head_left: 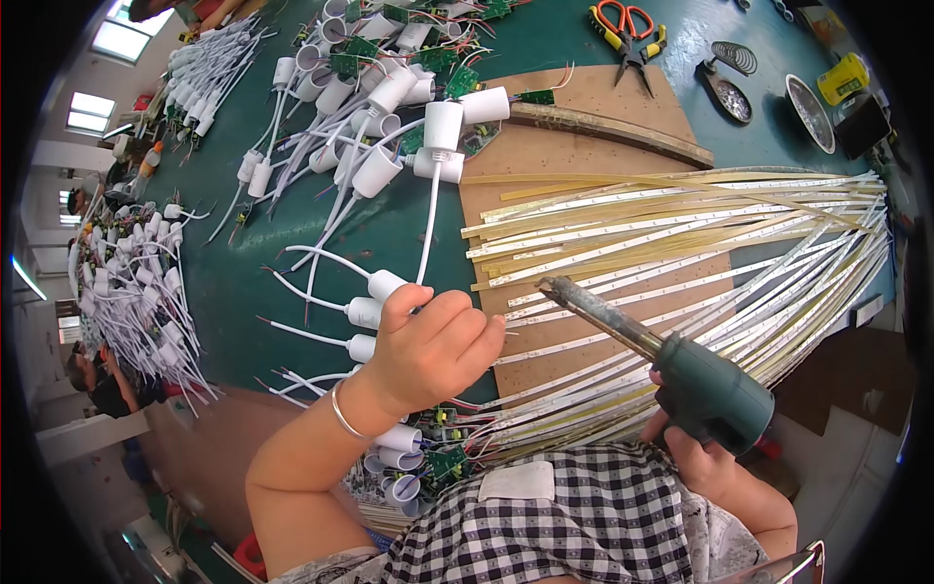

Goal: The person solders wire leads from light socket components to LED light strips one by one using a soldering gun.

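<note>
1. Far to my left I see a heap of white capped cables (136,282) lying on the green table (224,292), with a second bundle of the same white parts (204,73) near the top edge.
2. In the upper middle a pile of white plastic caps with green circuit boards (389,88) spreads over the table, their thin white leads trailing down toward me.
3. My left hand (428,346) is curled into a loose fist, fingers closed around a white cable (428,219) that runs up to a cap in that pile. Three white plugs (368,311) sit just beside the knuckles, on the hand's left. A thin bangle (342,414) circles the wrist.
4. Below the hand, more white caps and small green boards (418,462) lie against my checked shirt.
5. A wooden board (593,117) rests on the table, and a fan of long yellow-white light strips (681,229) lies across it, spreading out to the right.
6. My right hand (710,457) grips the green handle of a soldering iron (662,355), fingers wrapped shut; its dark tip hangs over the strips, just beside my left fingertips.
7. At the top right I see orange-handled scissors and pliers (628,39), round metal dishes (809,112) and a yellow container (843,78).
</note>
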{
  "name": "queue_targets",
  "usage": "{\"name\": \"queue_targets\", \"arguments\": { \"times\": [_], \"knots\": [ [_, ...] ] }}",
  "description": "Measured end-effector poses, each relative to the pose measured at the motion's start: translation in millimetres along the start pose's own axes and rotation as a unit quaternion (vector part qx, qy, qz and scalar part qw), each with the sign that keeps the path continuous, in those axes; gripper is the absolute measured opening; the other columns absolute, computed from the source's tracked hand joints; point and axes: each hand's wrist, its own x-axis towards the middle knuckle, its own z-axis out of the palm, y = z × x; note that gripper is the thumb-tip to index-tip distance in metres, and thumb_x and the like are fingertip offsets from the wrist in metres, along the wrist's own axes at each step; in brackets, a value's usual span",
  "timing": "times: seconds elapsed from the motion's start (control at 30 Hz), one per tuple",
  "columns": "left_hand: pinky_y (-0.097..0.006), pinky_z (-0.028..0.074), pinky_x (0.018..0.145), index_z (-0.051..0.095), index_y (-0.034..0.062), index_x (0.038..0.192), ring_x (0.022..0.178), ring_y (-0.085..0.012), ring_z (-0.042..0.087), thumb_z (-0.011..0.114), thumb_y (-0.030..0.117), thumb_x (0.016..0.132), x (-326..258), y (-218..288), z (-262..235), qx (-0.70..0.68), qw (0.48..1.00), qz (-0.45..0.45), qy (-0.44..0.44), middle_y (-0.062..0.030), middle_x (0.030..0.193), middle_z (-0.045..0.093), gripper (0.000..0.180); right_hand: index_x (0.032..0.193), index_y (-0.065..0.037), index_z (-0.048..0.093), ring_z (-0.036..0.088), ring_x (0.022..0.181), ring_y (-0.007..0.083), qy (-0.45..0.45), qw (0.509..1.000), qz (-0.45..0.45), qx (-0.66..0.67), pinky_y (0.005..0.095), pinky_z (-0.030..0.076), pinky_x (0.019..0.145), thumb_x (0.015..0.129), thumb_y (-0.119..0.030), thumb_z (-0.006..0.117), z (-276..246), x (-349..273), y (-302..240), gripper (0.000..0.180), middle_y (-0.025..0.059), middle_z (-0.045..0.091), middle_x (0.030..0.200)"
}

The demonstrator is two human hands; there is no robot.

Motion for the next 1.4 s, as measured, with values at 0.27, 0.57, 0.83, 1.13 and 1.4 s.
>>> {"name": "queue_targets", "arguments": {
  "times": [0.27, 0.57, 0.83, 1.13, 1.4],
  "knots": [
    [-0.038, 0.029, 0.090, 0.070, 0.0129, 0.086, 0.080, -0.0127, 0.058, 0.066, 0.011, 0.072, 2, -1, 5, 0.001, 1.000, -0.001, -0.008, 0.0049, 0.075, 0.057, 0.015, 0.137, 0.005, 0.038, 0.063, 0.076, 0.0227, -0.054, 0.998, 0.026, -0.021, 0.0337, 0.052, 0.070, 0.084, -0.006, 0.053, -1, 2, -6, 0.056, 0.0171, 0.058, 0.112],
    [-0.038, 0.029, 0.091, 0.069, 0.0134, 0.085, 0.080, -0.0130, 0.058, 0.066, 0.012, 0.073, 1, -2, 7, -0.006, 1.000, -0.009, -0.022, 0.0046, 0.076, 0.058, 0.012, 0.135, 0.007, 0.041, 0.062, 0.073, 0.0208, -0.073, 0.989, -0.008, -0.129, 0.0324, 0.052, 0.068, 0.085, -0.003, 0.051, 2, 8, -8, 0.052, 0.0146, 0.061, 0.099],
    [-0.038, 0.029, 0.089, 0.068, 0.0133, 0.084, 0.080, -0.0133, 0.059, 0.066, 0.012, 0.073, -1, -2, 9, -0.007, 1.000, -0.015, -0.021, 0.0046, 0.077, 0.058, 0.011, 0.098, -0.001, 0.066, 0.063, 0.084, 0.0356, -0.015, 0.984, 0.072, -0.162, 0.0430, 0.050, 0.079, 0.075, -0.008, 0.068, 10, 12, -9, 0.024, 0.0136, 0.068, 0.092],
    [-0.038, 0.031, 0.089, 0.068, 0.0136, 0.084, 0.080, -0.0131, 0.059, 0.066, 0.012, 0.072, 0, -2, 9, 0.001, 0.999, -0.016, -0.028, 0.0044, 0.076, 0.057, 0.012, 0.098, -0.004, 0.066, 0.064, 0.083, 0.0335, -0.041, 0.984, 0.051, -0.166, 0.0417, 0.050, 0.078, 0.075, -0.010, 0.069, 9, 20, -15, 0.024, 0.0114, 0.068, 0.093],
    [-0.038, 0.030, 0.090, 0.068, 0.0140, 0.084, 0.080, -0.0130, 0.059, 0.066, 0.012, 0.072, 0, -2, 10, -0.002, 1.000, -0.017, -0.025, 0.0045, 0.076, 0.057, 0.013, 0.099, -0.004, 0.066, 0.064, 0.084, 0.0326, -0.025, 0.979, 0.063, -0.193, 0.0400, 0.051, 0.079, 0.074, -0.008, 0.069, 6, 8, -7, 0.025, 0.0112, 0.068, 0.095]
  ]
}}
